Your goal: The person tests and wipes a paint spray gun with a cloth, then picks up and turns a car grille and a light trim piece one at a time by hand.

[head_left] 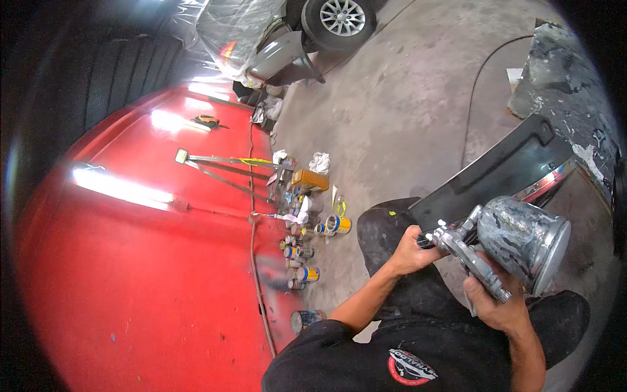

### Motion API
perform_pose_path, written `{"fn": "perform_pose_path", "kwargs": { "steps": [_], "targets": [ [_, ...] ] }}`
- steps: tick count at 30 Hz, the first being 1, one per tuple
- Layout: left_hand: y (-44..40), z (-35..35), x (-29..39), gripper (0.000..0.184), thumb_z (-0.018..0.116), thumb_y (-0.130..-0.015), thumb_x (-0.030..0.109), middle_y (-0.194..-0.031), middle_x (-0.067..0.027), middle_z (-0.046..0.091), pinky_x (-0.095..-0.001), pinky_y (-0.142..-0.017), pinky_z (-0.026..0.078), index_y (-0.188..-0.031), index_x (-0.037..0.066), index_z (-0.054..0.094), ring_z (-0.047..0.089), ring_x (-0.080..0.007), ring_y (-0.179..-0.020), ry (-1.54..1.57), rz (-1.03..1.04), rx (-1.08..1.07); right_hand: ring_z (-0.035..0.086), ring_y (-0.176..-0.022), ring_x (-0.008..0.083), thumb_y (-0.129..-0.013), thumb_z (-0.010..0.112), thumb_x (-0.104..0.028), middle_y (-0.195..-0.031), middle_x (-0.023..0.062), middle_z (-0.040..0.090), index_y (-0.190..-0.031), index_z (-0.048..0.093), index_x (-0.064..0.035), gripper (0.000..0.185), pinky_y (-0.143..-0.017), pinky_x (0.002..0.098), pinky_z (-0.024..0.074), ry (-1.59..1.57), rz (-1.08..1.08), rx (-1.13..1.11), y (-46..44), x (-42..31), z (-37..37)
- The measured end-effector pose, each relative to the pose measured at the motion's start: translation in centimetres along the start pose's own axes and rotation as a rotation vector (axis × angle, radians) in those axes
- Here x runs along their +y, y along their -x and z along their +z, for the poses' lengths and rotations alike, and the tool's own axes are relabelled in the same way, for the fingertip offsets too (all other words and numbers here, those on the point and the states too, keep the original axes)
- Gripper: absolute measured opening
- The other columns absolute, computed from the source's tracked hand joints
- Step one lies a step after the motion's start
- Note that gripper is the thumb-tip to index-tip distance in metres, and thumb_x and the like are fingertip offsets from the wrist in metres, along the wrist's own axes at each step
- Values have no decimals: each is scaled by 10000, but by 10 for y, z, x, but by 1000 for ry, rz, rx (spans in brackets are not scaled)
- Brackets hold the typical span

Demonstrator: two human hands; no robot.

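A metal spray gun with a paint-smeared cup is held up in front of my lap. My right hand is wrapped around the gun's body near its handle end, under the cup. At the gun's other end, my left hand is closed around its front, with fingertips partly hidden. Beyond the gun lies a dark, glossy panel, tilted and passing close behind my left hand.
Several paint cans and a brown box line the base of the red wall. A plastic-covered car with a wheel stands farther off. A paint-stained board is at right; a hose crosses the floor.
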State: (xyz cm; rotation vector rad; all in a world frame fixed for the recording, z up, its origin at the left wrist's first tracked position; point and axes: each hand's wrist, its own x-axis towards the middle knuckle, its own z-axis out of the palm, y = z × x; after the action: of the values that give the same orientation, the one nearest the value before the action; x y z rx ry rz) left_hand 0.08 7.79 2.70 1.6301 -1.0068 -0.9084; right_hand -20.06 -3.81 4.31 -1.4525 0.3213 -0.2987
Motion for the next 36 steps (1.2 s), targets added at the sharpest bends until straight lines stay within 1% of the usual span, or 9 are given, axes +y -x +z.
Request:
{"fn": "perform_pose_path", "kwargs": {
  "steps": [3,7,9,12,17,23,29,33,36],
  "targets": [
    [-4,-1,-19,224,644,-761,-29,-916,14,632,-229,-735,454,-978,26,636,562,-73,-837,-16,62,-52,581,-871,199,-833,619,-316,-892,89,608,-1018,583,-13,357,-784,331,456,67,-95,94,-4,14,3],
    [-6,6,-6,234,640,-758,-37,-920,10,636,-225,-738,454,-985,22,636,566,-73,-831,22,125,47,577,-887,201,-827,631,-336,-901,92,610,-1035,573,-3,398,-798,338,455,251,-102,163,3,23,6],
    [-4,1,-2,234,635,-759,-40,-916,10,637,-223,-729,457,-985,18,638,570,-73,-821,19,161,85,437,-1210,326,-845,603,-384,-1229,184,528,-1199,536,-14,517,-1024,376,306,138,256,6,4,5,3],
    [5,-10,0,209,637,-769,-34,-894,3,643,-223,-720,470,-975,3,640,583,-79,-808,-2,154,112,465,-1187,318,-838,616,-377,-1197,190,552,-1192,541,-15,512,-1013,377,325,121,225,102,9,-2,10],
    [19,-26,1,183,650,-783,-11,-884,-28,656,-234,-735,489,-966,-9,643,607,-101,-814,100,142,239,561,-902,229,-854,608,-331,-934,119,602,-1092,565,22,428,-842,353,419,91,51,229,7,6,23],
    [32,-38,-1,253,655,-769,-29,-919,-51,657,-249,-757,500,-1020,-22,629,624,-125,-831,145,76,280,557,-883,210,-869,598,-296,-926,93,605,-1045,582,15,358,-814,348,429,-47,84,367,7,17,20],
    [35,-41,0,286,665,-751,-26,-925,-76,657,-268,-765,500,-1033,-38,617,631,-151,-833,144,108,246,456,-509,76,-883,574,-365,-602,-14,499,-922,614,-20,349,-470,243,360,-110,68,541,5,6,6],
    [36,-43,5,375,693,-660,-22,-887,-128,646,-341,-748,503,-1020,-69,600,638,-239,-805,181,96,283,451,-489,78,-885,550,-422,-553,-21,484,-884,630,-31,399,-466,238,354,-95,56,680,5,1,-6],
    [35,-48,2,293,704,-701,8,-902,-96,655,-308,-768,506,-974,-53,614,638,-190,-808,224,95,274,446,-477,73,-892,530,-435,-530,-25,476,-871,638,-38,412,-460,239,352,-116,40,746,3,4,-22]
  ]
}}
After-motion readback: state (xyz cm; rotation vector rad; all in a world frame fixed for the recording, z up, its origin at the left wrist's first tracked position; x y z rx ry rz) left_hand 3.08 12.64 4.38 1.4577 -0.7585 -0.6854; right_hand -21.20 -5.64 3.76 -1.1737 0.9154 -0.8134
